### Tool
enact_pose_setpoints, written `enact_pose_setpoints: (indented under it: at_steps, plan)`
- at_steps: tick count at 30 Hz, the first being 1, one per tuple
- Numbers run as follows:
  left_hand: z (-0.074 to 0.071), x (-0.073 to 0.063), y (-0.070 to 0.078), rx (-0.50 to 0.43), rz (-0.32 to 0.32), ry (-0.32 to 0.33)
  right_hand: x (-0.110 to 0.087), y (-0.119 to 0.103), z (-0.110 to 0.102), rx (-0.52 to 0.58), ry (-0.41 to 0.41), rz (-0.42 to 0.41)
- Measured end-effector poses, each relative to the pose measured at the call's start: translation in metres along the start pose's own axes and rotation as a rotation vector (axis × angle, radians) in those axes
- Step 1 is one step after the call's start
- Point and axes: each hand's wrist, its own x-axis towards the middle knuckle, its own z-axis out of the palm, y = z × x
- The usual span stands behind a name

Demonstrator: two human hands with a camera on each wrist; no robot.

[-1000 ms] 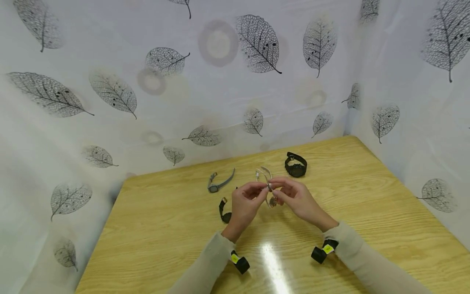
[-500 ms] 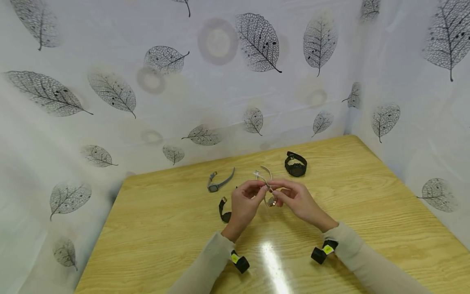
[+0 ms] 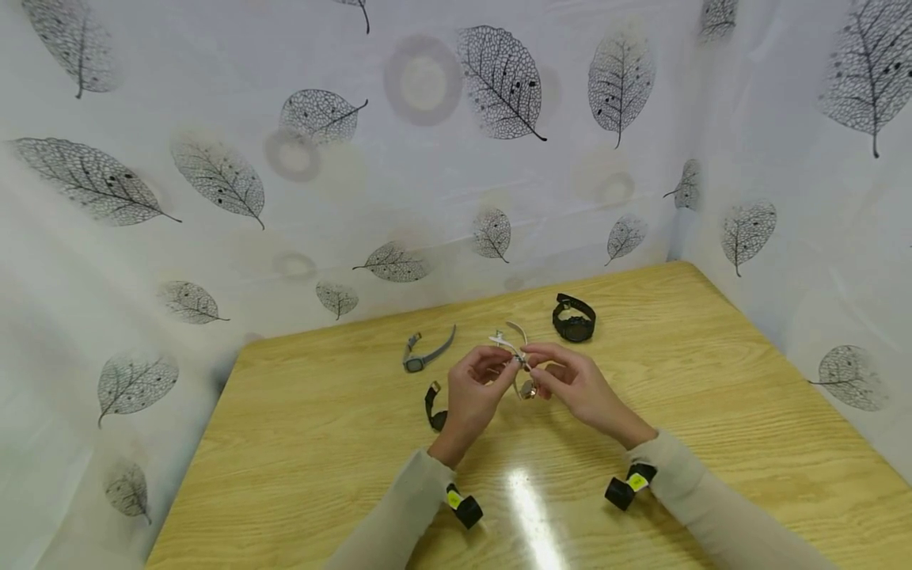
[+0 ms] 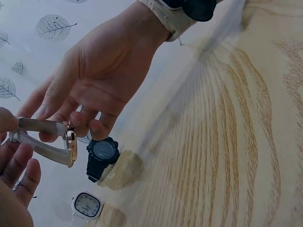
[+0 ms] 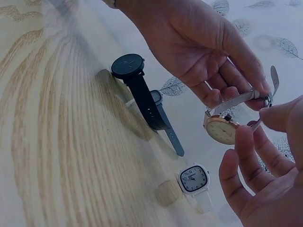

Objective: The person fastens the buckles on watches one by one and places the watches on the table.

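Note:
A rose-gold watch [image 5: 221, 130] with a pale strap hangs above the table between my hands, its strap looped. In the head view its case [image 3: 527, 390] shows below the fingers. My left hand [image 3: 476, 392] pinches the strap near the buckle [image 5: 268, 100] between thumb and fingers. From the other side, my right hand [image 3: 573, 384] pinches the strap by the buckle too. The strap's free end [image 5: 274, 78] sticks out past the buckle. Fingertips partly hide the buckle, so whether the pin sits in a hole I cannot tell.
Behind the hands stands a white square watch [image 5: 194, 179]. A grey watch [image 3: 415, 364] lies back left, and a slim black watch [image 3: 438, 418] sits beside the left hand, partly covered. A chunky black watch [image 3: 575, 326] stands back right on the wooden table [image 3: 299, 459].
The strap's free end has shifted left and now shows more, pointing away above the fingers. The watch case has tilted slightly. Both hands stay nearly in place.

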Motion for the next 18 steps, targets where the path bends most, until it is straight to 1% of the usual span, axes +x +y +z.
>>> enact_pose_setpoints:
  at_steps: [5,9,12,15,18]
  plan:
    - [-0.001,0.002,0.002,-0.013,0.002,-0.013,0.004,-0.004,-0.001,-0.019,0.003,-0.019]
    - [-0.002,0.002,0.003,-0.026,0.014,-0.023,0.009,-0.008,-0.001,-0.061,0.011,-0.039]
    - [-0.003,0.003,0.004,-0.037,0.01,-0.031,0.013,-0.011,-0.001,-0.085,0.024,-0.045]
    - [-0.004,0.003,0.005,-0.038,-0.001,-0.034,0.016,-0.015,0.0,-0.085,0.032,-0.045]
    - [-0.003,0.002,0.005,-0.03,0.002,-0.04,0.018,-0.018,0.001,-0.093,0.028,-0.054]
